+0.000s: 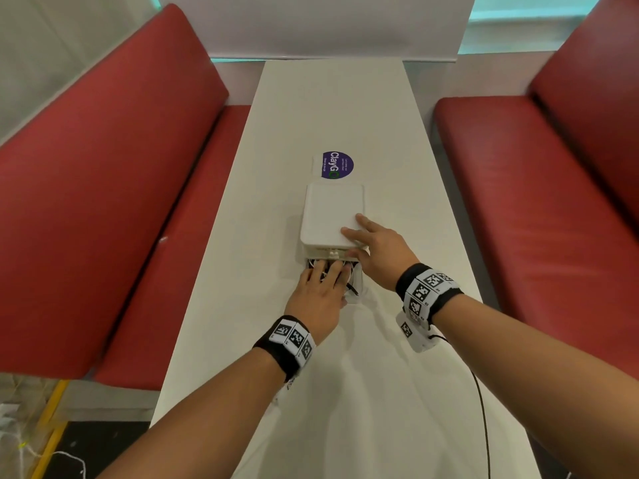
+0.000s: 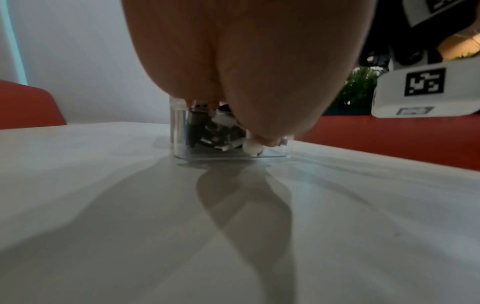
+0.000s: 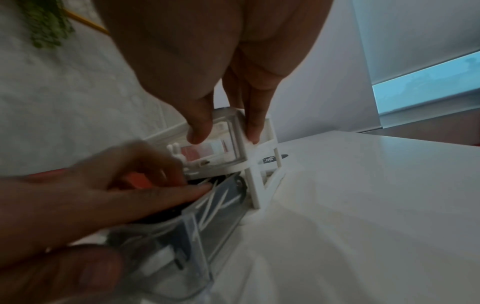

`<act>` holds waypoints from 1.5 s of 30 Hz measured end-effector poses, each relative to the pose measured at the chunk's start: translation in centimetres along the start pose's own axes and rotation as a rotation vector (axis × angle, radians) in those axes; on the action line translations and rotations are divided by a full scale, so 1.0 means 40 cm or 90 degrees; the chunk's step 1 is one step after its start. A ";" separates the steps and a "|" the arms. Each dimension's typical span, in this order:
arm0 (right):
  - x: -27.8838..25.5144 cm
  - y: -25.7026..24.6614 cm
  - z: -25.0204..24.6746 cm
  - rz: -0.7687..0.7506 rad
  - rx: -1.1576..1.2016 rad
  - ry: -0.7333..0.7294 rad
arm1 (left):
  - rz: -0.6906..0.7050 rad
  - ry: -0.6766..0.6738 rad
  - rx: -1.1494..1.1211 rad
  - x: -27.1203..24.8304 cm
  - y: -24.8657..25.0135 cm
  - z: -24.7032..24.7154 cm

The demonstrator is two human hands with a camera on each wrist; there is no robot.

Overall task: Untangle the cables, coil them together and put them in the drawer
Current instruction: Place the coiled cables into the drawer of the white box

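A white drawer unit (image 1: 332,209) stands mid-table, its clear bottom drawer (image 1: 356,288) pulled out toward me. Black and white cables (image 1: 352,288) lie bundled inside it. My left hand (image 1: 326,271) reaches into the drawer with fingers spread, pressing the cables down. From the left wrist, the palm (image 2: 246,82) hides most of the drawer (image 2: 179,131); plugs and cables (image 2: 215,133) show through its wall. My right hand (image 1: 359,236) rests flat on the unit's near right corner, thumb at the front edge. Through the right wrist camera, its fingertips (image 3: 253,131) touch the unit (image 3: 259,156) above the cables (image 3: 215,201).
The white table (image 1: 345,115) is long and narrow, with red benches on the left (image 1: 103,202) and right (image 1: 536,202). A purple round sticker (image 1: 337,164) lies just beyond the unit. A black cord (image 1: 482,409) trails from my right wrist camera.
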State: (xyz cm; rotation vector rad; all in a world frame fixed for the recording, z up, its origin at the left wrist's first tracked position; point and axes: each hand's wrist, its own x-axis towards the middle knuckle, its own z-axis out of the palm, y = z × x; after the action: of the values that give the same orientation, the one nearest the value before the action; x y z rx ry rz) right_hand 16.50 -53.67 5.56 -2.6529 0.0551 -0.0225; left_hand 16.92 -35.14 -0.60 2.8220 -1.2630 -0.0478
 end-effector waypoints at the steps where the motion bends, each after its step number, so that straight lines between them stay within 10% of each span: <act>1: -0.004 0.006 0.001 -0.001 0.007 -0.005 | -0.001 0.025 -0.013 -0.005 -0.001 -0.008; 11: -0.015 0.025 0.041 -0.006 0.057 0.043 | 0.043 0.190 -0.269 -0.046 -0.077 -0.032; 24: -0.031 0.025 0.046 -0.013 0.094 0.063 | 0.004 0.175 -0.354 0.021 -0.087 -0.048; 30: -0.029 0.017 0.058 -0.001 0.064 0.056 | -0.025 0.291 -0.289 -0.039 -0.123 -0.034; 45: -0.002 -0.032 0.100 0.051 -0.046 0.054 | 0.031 0.240 -0.173 -0.027 -0.109 -0.003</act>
State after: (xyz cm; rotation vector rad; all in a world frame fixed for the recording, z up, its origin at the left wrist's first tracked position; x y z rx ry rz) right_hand 16.58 -50.65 2.62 -2.7188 0.1939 -0.1083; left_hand 19.43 -31.43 -0.72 2.4217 -1.1384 0.2778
